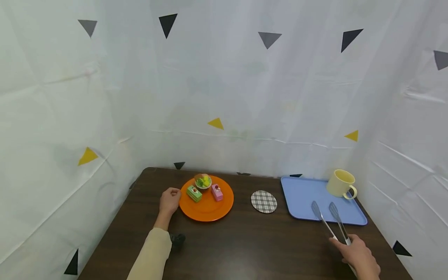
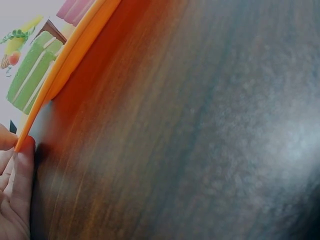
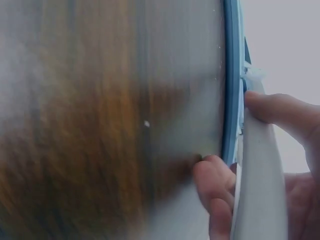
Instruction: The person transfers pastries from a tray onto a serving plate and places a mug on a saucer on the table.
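Observation:
My left hand (image 1: pixel 169 202) pinches the left rim of an orange plate (image 1: pixel 206 214) between thumb and fingers. On that plate are a green cake slice (image 1: pixel 194 194), a pink cake slice (image 1: pixel 217 193) and a small bowl (image 1: pixel 210 185) of green and yellow food. In the left wrist view the plate's edge runs up from the fingertips, with the green cake behind it. My right hand (image 1: pixel 360 254) grips metal tongs (image 1: pixel 316 210) by their pale handles. The tongs' arms are spread, and their tips overlap the front edge of a blue tray (image 1: pixel 297 198).
A yellow mug (image 1: pixel 337 186) stands at the tray's back right corner. Between plate and tray lies a round checked coaster (image 1: pixel 264 201). The dark wooden table (image 1: pixel 241 249) is bounded by a white curtain (image 1: pixel 245 85) at the back and sides.

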### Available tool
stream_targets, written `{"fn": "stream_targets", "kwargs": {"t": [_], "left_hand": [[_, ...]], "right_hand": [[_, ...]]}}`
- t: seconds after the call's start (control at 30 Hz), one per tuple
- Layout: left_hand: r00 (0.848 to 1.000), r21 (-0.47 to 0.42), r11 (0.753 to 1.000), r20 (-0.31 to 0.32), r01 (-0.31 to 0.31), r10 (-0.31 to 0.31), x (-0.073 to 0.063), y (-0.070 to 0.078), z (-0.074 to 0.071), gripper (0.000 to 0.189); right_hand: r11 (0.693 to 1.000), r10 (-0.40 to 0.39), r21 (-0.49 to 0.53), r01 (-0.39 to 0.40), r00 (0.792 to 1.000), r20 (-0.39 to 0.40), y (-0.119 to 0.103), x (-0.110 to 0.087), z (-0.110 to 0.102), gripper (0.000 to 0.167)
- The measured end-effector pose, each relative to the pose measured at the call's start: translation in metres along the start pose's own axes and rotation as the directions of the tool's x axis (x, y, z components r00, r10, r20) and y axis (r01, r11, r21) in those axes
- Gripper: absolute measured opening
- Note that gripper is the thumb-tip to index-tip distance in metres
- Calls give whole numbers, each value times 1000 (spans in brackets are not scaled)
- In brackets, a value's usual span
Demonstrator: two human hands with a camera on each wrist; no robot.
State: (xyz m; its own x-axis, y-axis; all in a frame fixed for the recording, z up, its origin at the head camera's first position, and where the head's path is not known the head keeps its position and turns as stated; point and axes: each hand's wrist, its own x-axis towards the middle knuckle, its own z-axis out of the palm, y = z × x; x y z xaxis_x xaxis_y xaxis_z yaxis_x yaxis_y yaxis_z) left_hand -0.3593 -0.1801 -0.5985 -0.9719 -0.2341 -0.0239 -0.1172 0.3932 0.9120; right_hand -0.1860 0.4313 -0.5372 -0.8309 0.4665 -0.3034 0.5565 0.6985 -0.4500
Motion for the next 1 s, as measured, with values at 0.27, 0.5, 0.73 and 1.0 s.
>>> {"fn": "stream_targets", "kwargs": {"t": [0.27,0.5,0.73,1.0], "left_hand": [[1000,-10,1000,-9,-4,4,-1,-4,2,33],[1000,-10,1000,-15,-16,16,0,-5,3,33],[1000,4,1000,-11,0,0,-1,-3,3,34],[1000,-7,1000,-12,10,-10,0,1,0,34]], "right_hand": [[996,36,-85,-41,998,-51,0,4,2,96],[995,55,-77,-59,997,-59,2,8,1,94],[991,94,-90,-97,995,-38,-1,2,4,83],[993,78,-85,-84,995,-63,-4,0,3,86]]}}
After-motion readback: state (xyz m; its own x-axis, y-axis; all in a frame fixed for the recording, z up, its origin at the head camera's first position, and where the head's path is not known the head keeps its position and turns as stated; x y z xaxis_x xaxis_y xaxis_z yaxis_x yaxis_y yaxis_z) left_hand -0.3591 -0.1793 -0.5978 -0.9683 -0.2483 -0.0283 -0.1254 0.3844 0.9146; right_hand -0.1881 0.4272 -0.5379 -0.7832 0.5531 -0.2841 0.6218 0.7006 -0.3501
